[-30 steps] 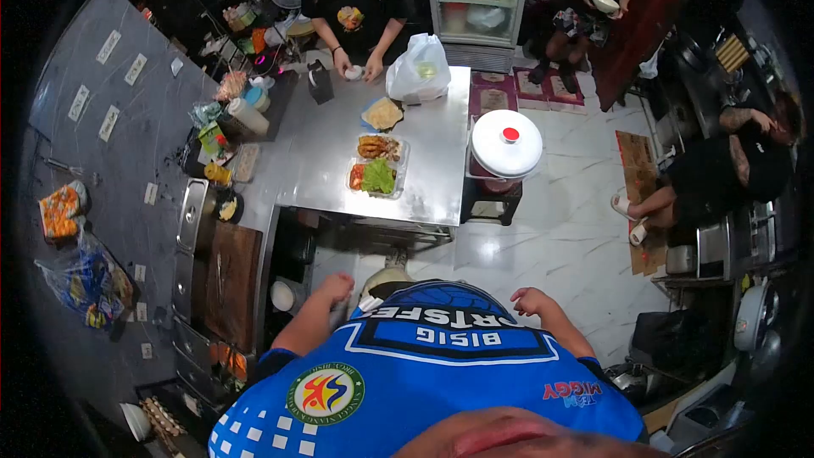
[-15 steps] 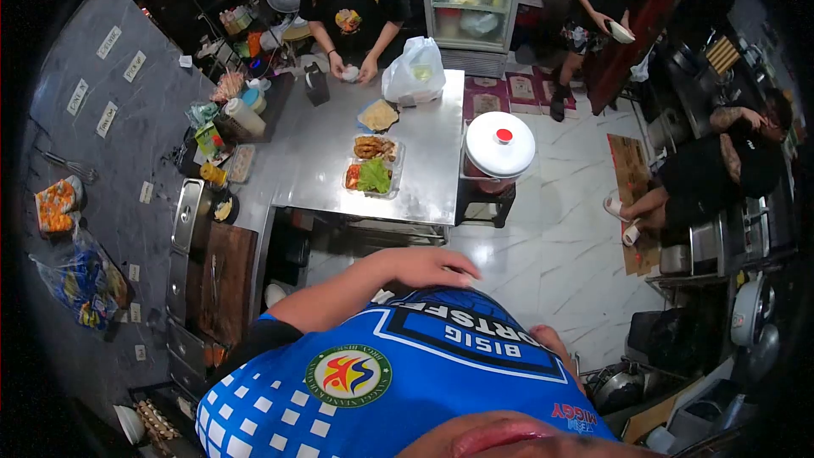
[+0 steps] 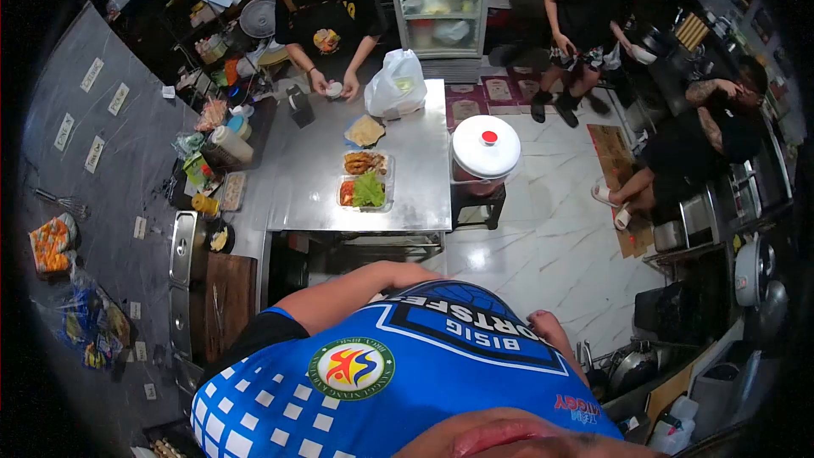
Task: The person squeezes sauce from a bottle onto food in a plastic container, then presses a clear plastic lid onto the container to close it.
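Across my front reaches my left forearm (image 3: 352, 290), but the blue shirt (image 3: 475, 322) hides the hand at its end. Part of my right hand (image 3: 547, 324) shows at the right side of the shirt; its fingers are mostly hidden, so whether it holds anything is unclear. Ahead of me stands the steel table (image 3: 297, 195). On it are a clear tray (image 3: 387, 203) of browned fried food, green lettuce and something red, a flat tan piece (image 3: 365, 131) on blue wrapping, and a white plastic bag (image 3: 397, 85). Neither hand visibly touches these.
Across the table, a person (image 3: 335, 13) holds a small white cup (image 3: 334, 90). A white-lidded bucket (image 3: 486, 148) sits on a dark stool. Two more people are at the right, one with a white bowl (image 3: 642, 54). A wooden board (image 3: 229, 305) and steel pans lie left.
My left hand has slipped out of sight behind the shirt. My right hand shows more. The person at the back right has shifted toward the right counter with the bowl. The view has tilted slightly.
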The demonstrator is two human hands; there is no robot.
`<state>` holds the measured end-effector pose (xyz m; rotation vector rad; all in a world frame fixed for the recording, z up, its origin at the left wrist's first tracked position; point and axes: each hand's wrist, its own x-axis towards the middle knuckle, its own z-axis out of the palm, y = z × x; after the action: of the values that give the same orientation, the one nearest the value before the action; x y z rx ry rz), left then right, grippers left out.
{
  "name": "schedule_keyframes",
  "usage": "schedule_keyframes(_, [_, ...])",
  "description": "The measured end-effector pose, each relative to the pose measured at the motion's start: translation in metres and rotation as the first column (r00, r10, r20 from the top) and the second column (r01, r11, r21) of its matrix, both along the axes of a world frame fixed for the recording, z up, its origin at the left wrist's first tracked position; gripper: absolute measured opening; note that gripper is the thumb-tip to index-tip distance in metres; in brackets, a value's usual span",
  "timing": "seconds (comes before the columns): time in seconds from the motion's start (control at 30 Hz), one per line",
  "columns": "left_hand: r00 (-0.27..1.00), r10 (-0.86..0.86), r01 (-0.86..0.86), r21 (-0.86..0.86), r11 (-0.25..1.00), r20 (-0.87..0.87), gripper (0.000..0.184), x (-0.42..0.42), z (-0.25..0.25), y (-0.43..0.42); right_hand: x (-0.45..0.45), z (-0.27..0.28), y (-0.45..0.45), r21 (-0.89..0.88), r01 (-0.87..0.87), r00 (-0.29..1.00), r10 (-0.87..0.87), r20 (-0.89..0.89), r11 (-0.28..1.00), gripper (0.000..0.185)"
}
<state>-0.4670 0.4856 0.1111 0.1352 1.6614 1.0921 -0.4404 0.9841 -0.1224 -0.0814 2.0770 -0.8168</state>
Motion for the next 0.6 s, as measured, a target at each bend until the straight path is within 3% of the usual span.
schedule_keyframes(0.03, [0.997,-0.034,0.03,-0.064,0.998,-0.069,0.066,0.008,-0.015,-0.014,0.0,0.009,-0.006,0.004,0.01,1.0,-0.01,-0.006,1.0,0.022])
schedule_keyframes(0.1, [0.986,-0.083,0.065,-0.126,0.99,-0.144,0.067,0.01,-0.007,-0.024,-0.005,0.035,-0.026,0.111,0.457,0.86,-0.47,0.198,0.883,0.023])
schedule_keyframes(0.17, [0.939,0.302,-0.3,-0.038,0.953,0.165,0.063,0.015,0.038,-0.027,-0.005,0.044,-0.036,0.133,0.489,0.841,-0.507,0.192,0.862,0.024])
schedule_keyframes(0.2, [0.923,0.332,-0.361,0.145,0.921,0.194,0.059,0.015,0.045,-0.031,-0.004,0.045,-0.039,0.154,0.51,0.825,-0.532,0.19,0.846,0.025])
schedule_keyframes(0.23, [0.928,0.319,-0.348,0.148,0.926,0.192,0.059,0.015,0.052,-0.04,-0.002,0.045,-0.045,0.154,0.522,0.818,-0.543,0.187,0.839,0.025])
schedule_keyframes(0.3, [0.984,0.129,-0.081,0.348,0.934,-0.119,0.059,0.012,0.09,-0.061,0.007,0.039,-0.056,0.14,0.53,0.813,-0.548,0.199,0.837,0.028])
schedule_keyframes(0.33, [0.959,0.026,0.099,0.421,0.902,-0.281,0.059,0.009,0.12,-0.064,0.008,0.017,-0.052,0.118,0.296,0.937,-0.312,0.157,0.948,0.03])
schedule_keyframes(0.37, [0.896,-0.065,0.29,0.47,0.834,-0.438,0.059,0.006,0.146,-0.067,0.016,0.02,-0.063,0.18,0.351,0.902,-0.384,0.2,0.919,0.031])
schedule_keyframes(0.43, [0.834,-0.136,0.464,0.547,0.696,-0.534,0.063,0.012,0.186,-0.088,0.025,0.02,-0.098,0.275,0.385,0.851,-0.454,0.264,0.881,0.035])
schedule_keyframes(0.5, [0.828,-0.155,0.525,0.646,0.554,-0.539,0.058,0.017,0.208,-0.114,0.029,0.017,-0.138,0.295,0.336,0.865,-0.417,0.278,0.894,0.037])
schedule_keyframes(0.6, [0.906,-0.066,0.353,0.66,0.663,-0.418,0.057,0.032,0.174,-0.159,0.024,0.013,-0.207,0.211,0.344,0.89,-0.389,0.236,0.915,0.032])
